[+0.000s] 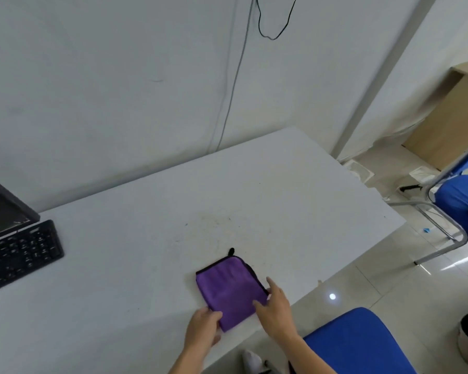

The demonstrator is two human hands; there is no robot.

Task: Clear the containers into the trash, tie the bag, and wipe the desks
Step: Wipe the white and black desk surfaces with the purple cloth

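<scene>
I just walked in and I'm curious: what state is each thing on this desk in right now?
cloth: folded, flat on the desk.
left hand: pinches the cloth's near corner.
right hand: fingers straight, touching the cloth's right edge.
desk: smudged in the middle.
monitor: screen dark.
keyboard: untouched, beside the monitor.

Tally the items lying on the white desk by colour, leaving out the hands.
Purple: 1, the folded purple microfibre cloth.
Black: 2, the black computer keyboard and the black-framed monitor.
Total: 3.
</scene>
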